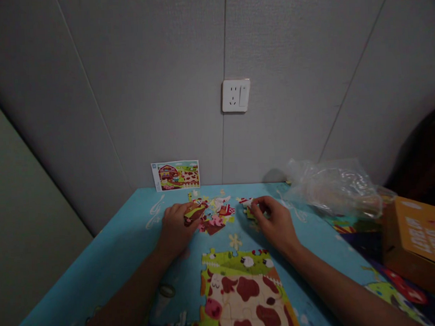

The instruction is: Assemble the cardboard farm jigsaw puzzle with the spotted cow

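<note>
Holding a brown-green puzzle piece (195,213): left hand (176,228), ten o'clock of cow puzzle (244,291). Right hand (277,221), one o'clock, touching small piece (248,206); grip unclear.

A blue table (113,254) bears loose puzzle pieces (219,214), a part-built puzzle (240,287), a plastic bag (334,186) and an orange box (422,235).

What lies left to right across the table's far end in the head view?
left hand → loose puzzle pieces → right hand → clear plastic bag → orange box
</note>
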{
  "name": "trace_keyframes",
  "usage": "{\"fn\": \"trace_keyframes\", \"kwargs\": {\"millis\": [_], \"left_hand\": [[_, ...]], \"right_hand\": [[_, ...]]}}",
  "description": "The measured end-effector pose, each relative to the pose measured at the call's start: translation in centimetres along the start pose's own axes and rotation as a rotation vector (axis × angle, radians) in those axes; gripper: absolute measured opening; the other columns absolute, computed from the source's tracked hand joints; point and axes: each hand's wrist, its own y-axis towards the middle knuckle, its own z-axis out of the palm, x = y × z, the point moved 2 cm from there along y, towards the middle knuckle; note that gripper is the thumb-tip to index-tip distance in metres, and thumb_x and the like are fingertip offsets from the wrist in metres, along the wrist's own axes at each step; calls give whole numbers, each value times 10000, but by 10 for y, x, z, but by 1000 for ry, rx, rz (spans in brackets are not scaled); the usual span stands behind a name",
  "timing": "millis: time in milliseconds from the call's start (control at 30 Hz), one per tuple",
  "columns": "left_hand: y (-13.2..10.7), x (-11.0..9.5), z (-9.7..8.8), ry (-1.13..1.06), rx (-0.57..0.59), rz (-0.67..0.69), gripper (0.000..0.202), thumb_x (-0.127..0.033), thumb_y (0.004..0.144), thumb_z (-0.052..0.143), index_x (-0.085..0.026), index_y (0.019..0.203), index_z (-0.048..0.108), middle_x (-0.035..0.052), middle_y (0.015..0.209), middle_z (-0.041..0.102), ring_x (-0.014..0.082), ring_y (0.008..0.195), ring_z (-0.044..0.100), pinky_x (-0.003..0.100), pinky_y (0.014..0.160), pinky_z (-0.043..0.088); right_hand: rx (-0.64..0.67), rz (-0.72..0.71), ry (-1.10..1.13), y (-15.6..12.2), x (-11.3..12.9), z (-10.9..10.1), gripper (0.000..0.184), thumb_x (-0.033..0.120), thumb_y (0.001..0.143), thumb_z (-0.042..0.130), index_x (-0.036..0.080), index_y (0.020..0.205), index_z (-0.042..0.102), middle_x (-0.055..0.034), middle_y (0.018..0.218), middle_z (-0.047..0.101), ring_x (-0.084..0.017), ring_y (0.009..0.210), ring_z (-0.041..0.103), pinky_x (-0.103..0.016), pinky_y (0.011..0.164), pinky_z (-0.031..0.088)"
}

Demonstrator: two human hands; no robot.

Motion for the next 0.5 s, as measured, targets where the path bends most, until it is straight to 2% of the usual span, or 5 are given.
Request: {"fn": "trace_keyframes", "kwargs": {"millis": [100, 233, 367, 433, 500], "left_hand": [[0, -5, -5, -56, -62, 59, 436, -236, 712, 737, -169, 1130, 632, 89, 1053, 656, 271, 999, 575, 437, 921, 453], [-9, -26, -11, -161, -142, 289, 482, -274, 750, 727, -205, 1196, 557, 85, 1131, 624, 256, 1063, 558, 416, 921, 462], [-27, -50, -10, -251, -25, 574, 572, -296, 772, 726, -250, 1284, 475, 78, 1174, 616, 244, 1102, 547, 434, 996, 416], [-30, -53, -7, -270, 65, 648, 641, -332, 751, 747, -255, 1315, 454, 72, 1157, 631, 242, 1085, 560, 445, 1025, 394], [-26, -45, -5, -250, 56, 589, 599, -352, 767, 725, -240, 1303, 481, 76, 1150, 639, 244, 1081, 564, 439, 1009, 409]], "right_hand": [[81, -20, 69, -6, 13, -1, 258, 370, 858, 509, 162, 800, 650, -40, 700, 633, -158, 633, 537, -285, 628, 389], [303, 61, 255, -18, 32, 3, 312, 413, 873, 521, 170, 880, 715, -60, 798, 701, -172, 698, 580, -296, 663, 428], [511, 105, 519, -28, 46, 15, 374, 470, 886, 509, 166, 890, 726, -61, 830, 723, -176, 739, 615, -292, 681, 454], [492, 143, 587, -27, 43, 16, 375, 475, 876, 514, 157, 835, 707, -57, 773, 717, -174, 703, 621, -289, 672, 466], [377, 178, 547, -20, 32, 12, 361, 473, 866, 516, 158, 801, 681, -53, 714, 707, -177, 666, 626, -292, 670, 476]]}}
